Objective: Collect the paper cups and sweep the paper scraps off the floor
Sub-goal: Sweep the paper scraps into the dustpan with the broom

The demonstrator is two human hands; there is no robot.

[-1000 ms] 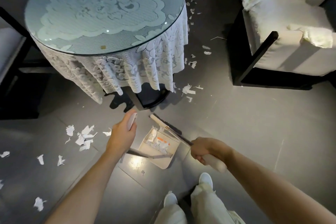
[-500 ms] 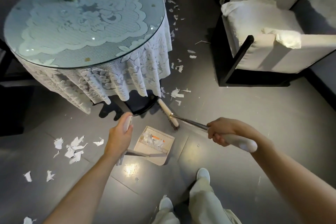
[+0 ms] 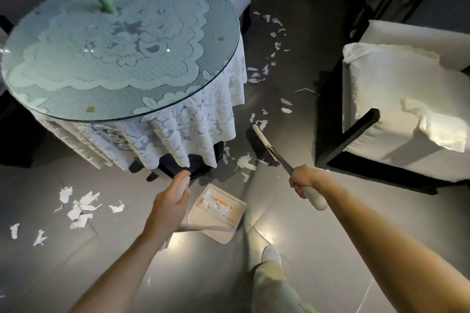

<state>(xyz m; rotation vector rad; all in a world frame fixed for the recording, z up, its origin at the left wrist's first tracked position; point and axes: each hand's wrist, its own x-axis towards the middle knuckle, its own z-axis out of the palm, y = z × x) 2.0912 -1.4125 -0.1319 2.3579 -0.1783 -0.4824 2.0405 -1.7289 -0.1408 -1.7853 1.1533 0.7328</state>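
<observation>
Paper scraps (image 3: 81, 208), white and torn to irregular pieces, lie scattered on the dark floor (image 3: 318, 249) left of the dustpan (image 3: 222, 236) and right of the round counter (image 3: 122, 58); more lie inside the dustpan. Hands: left hand (image 3: 170, 201) grips the dustpan's handle, right hand (image 3: 302, 178) grips the brush (image 3: 263, 141), whose head is among scraps.

Round glass table (image 3: 63, 99), 10 o'clock: white floral lace pattern. Rectangular plastic dustpan (image 3: 225, 235) is beige; torn paper scraps (image 3: 78, 208) are white; tiled floor (image 3: 50, 274) is dark grey.
</observation>
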